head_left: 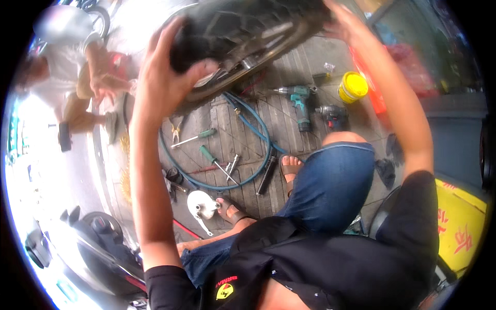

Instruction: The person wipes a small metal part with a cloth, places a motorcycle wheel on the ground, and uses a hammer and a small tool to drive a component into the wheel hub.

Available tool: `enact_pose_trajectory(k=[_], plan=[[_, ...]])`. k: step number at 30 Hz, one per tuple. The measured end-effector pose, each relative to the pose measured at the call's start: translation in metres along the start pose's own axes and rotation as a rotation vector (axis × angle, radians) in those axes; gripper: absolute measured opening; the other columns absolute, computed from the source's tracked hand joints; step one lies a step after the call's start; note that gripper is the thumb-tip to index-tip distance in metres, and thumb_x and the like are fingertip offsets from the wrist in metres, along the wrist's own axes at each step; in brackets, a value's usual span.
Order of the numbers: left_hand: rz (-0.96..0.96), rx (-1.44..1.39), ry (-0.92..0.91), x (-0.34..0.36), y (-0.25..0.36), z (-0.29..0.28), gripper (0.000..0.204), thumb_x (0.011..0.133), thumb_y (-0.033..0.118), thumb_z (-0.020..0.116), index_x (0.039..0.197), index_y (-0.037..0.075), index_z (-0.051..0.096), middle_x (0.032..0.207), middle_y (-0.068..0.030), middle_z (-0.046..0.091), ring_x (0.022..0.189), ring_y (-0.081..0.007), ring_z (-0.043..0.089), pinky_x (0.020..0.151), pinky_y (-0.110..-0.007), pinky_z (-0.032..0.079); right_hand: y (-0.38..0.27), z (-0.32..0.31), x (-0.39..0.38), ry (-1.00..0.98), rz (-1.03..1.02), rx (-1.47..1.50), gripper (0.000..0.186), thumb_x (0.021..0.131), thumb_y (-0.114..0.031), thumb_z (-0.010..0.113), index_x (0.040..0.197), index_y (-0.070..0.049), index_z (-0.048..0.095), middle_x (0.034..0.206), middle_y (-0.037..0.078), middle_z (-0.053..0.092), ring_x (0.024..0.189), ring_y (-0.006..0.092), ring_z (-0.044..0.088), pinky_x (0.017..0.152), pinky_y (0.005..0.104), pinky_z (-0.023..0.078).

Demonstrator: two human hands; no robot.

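Note:
A wheel with a black knobby tyre [243, 33] is lifted in front of me at the top of the head view, its upper part cut off by the edge. My left hand [168, 77] grips its left side, thumb along the lower rim and fingers up the tread. At its right end my right hand [347, 23] holds the tyre, fingers partly hidden. Below the wheel, a coiled blue hose [269, 132] lies on the paving around pliers [176, 132] and green-handled screwdrivers [209, 153]. Near my foot sits a white brake plate with a lever [200, 203].
A teal cordless drill [299, 106], a dark power tool [333, 117] and a yellow tub [353, 87] stand ahead to the right. A black rod-shaped tool [266, 175] lies beside my foot. Another person [77, 77] sits at far left, above a scooter [98, 248]. A yellow box [460, 222] is at right.

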State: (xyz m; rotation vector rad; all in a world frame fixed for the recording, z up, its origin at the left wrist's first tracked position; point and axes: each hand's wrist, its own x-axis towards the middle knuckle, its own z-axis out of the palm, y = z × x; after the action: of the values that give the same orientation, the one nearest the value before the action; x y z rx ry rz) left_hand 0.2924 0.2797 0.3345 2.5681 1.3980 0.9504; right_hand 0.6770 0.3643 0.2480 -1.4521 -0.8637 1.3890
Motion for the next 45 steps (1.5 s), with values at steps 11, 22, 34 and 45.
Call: enact_pose_trajectory(k=[11,22,34,45], plan=[[-0.157,-0.100,-0.136,0.116,0.032,0.061,0.095,0.067,0.055,0.080,0.136,0.000,0.047,0.123,-0.0239,0.060,0.113,-0.0307,0.059,0.096,-0.039,0.046,-0.033,0.008,0.110,-0.191,-0.006,0.183,0.071,0.094,-0.066,0.029,0.122,-0.011,0.064,0.114,0.010,0.068,0.101,0.0238,0.065,0.087,0.0422,0.052],[-0.244,0.068,0.044,0.021,0.023,0.023,0.099,0.060,0.054,0.082,0.137,0.006,0.045,0.125,-0.0242,0.055,0.113,-0.0366,0.057,0.096,-0.044,0.046,-0.029,0.075,0.065,-0.410,-0.016,0.735,0.069,0.090,-0.073,0.033,0.114,-0.018,0.066,0.108,0.003,0.069,0.099,0.0182,0.063,0.080,0.0441,0.053],[-0.680,-0.509,-0.246,-0.180,-0.055,-0.147,0.089,0.077,0.060,0.067,0.140,0.006,0.036,0.120,-0.0177,0.057,0.114,-0.0280,0.054,0.098,-0.037,0.042,-0.005,0.264,-0.120,-0.616,0.136,0.355,0.072,0.075,-0.047,0.079,0.126,-0.003,0.052,0.121,0.014,0.056,0.107,0.0279,0.055,0.091,0.0386,0.050],[-0.806,-0.602,0.277,-0.233,-0.062,-0.165,0.075,0.091,0.048,0.056,0.144,0.001,0.033,0.136,-0.0158,0.048,0.125,-0.0258,0.048,0.105,-0.036,0.038,0.006,0.366,-0.169,-1.151,0.035,-0.283,0.083,0.082,-0.062,0.065,0.134,0.001,0.050,0.128,0.019,0.058,0.119,0.0317,0.055,0.101,0.0414,0.043]])
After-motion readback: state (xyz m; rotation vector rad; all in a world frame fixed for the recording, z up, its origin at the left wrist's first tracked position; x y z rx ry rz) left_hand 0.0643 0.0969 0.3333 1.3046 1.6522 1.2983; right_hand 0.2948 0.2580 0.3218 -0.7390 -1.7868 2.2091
